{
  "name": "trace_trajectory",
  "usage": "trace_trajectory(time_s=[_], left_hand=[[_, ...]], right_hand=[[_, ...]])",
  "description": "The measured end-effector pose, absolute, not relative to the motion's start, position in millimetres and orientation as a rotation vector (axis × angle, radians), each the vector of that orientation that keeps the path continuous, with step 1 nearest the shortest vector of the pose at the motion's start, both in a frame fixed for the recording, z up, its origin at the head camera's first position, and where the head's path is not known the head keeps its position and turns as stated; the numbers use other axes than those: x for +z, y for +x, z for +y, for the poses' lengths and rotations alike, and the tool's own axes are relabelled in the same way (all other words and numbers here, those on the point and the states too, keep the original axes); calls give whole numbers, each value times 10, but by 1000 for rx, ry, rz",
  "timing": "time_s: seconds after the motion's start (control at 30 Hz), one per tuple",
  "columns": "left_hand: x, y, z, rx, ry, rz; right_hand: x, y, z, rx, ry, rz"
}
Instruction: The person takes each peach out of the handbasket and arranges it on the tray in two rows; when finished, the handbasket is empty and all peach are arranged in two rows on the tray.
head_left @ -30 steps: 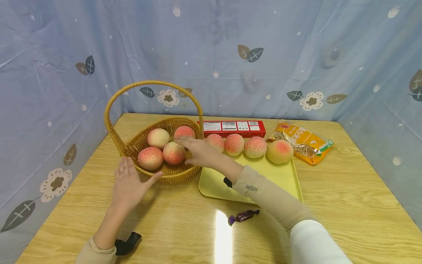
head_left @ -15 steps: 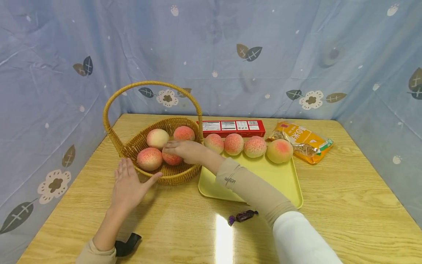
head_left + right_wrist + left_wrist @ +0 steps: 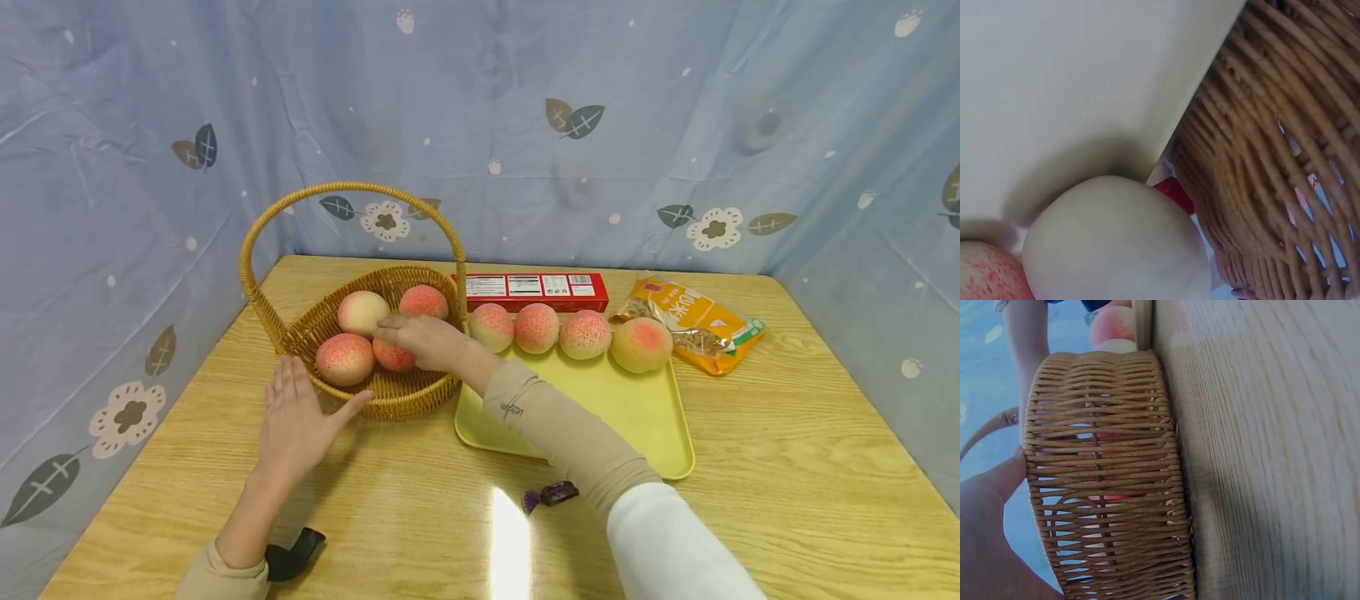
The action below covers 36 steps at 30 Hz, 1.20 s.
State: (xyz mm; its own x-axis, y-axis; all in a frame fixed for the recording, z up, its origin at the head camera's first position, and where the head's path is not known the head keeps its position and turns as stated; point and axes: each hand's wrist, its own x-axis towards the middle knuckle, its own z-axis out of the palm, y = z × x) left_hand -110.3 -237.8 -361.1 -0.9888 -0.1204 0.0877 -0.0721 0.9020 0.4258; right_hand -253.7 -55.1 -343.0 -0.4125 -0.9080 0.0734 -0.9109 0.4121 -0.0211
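A wicker basket [image 3: 408, 406] with a tall arched handle holds several peaches. My right hand [image 3: 435, 343] reaches in over its right side and grips the front-right peach [image 3: 392, 357], fingers laid over the top; the thumb is hidden. Beside it are a pale peach [image 3: 363, 313], a speckled peach [image 3: 344, 360] and a redder peach [image 3: 424, 302]. My left hand [image 3: 298, 425] rests at the basket's front-left rim, fingers straight and thumb spread. In the left wrist view, its thumb meets the rim of the woven wall [image 3: 1107, 475].
Right of the basket lies a yellow tray [image 3: 622, 417], with a row of several peaches [image 3: 585, 335] along its far side. Behind are a red box [image 3: 536, 292] and an orange snack bag [image 3: 693, 321]. A purple-wrapped candy [image 3: 558, 493] lies in front, partly under my right sleeve.
My right hand has moved left and a little down from the basket's right side onto the front-right peach, covering its top. My left hand has stayed at the rim.
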Motion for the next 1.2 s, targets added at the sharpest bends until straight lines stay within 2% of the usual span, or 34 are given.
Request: trace_trajectory(time_s=[0.13,0.27,0.53,0.9,1.2], left_hand=[[-3597,-1101,-2378,-652,149,-2957],[-3589,-1095,-2371,-657,155,-2969],[-3596,-1098,-2374,-646,159,-2958],[-3600,-1098,-2367,-646,147,-2929],[-3607,-1096,-2371,-652,148,-2933]], right_hand=[[-3424,-2573,-542,154,1665,-2593],[-3421,-2614,-473,447,1597,-2651],[-3349,-2573,-306,1104,1169,-2760],[-3261,-2397,-90,2083,840,-2544],[-3174,-2299,129,2207,549,-2548]])
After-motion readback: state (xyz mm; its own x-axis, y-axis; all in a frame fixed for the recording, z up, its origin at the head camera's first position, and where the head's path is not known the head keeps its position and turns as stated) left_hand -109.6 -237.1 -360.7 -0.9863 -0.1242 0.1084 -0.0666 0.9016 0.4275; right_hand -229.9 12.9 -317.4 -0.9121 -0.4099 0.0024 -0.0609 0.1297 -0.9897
